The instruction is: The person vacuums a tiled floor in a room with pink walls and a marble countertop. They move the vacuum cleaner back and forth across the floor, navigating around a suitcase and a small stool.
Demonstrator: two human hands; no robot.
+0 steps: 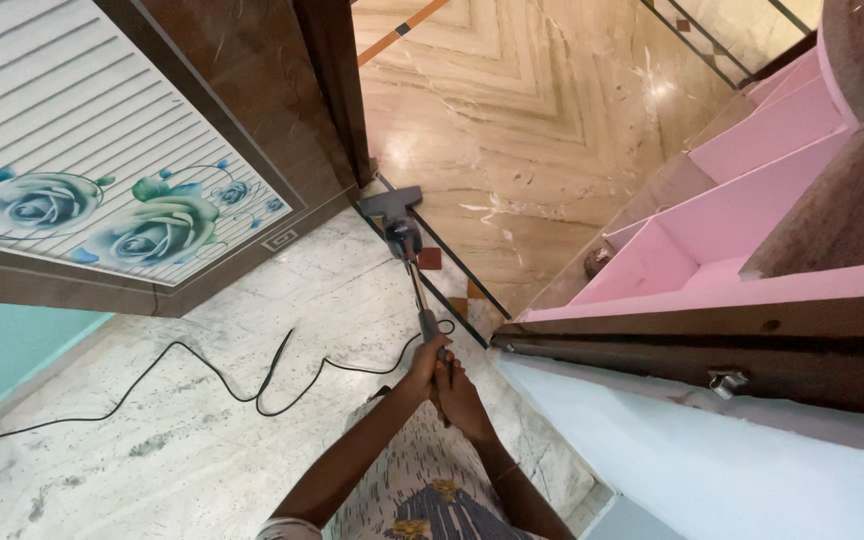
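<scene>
Both hands, left (422,368) and right (455,395), grip the vacuum wand (420,300), fingers closed; its head (389,203) reaches the doorway threshold, marble beyond apparently untouched.

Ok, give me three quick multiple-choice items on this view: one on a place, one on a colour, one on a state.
1. Where is the vacuum head?
A. at the doorway threshold
B. on the stairs
C. beside the teal wall

2. What colour are the stair risers?
A. green
B. pink
C. black

3. How is the vacuum handle held?
A. by one hand
B. by both hands
C. by neither hand

Answers:
1 A: it sits where the two floors meet.
2 B: they are plainly pink.
3 B: left hand and right hand both wrap it.
</scene>
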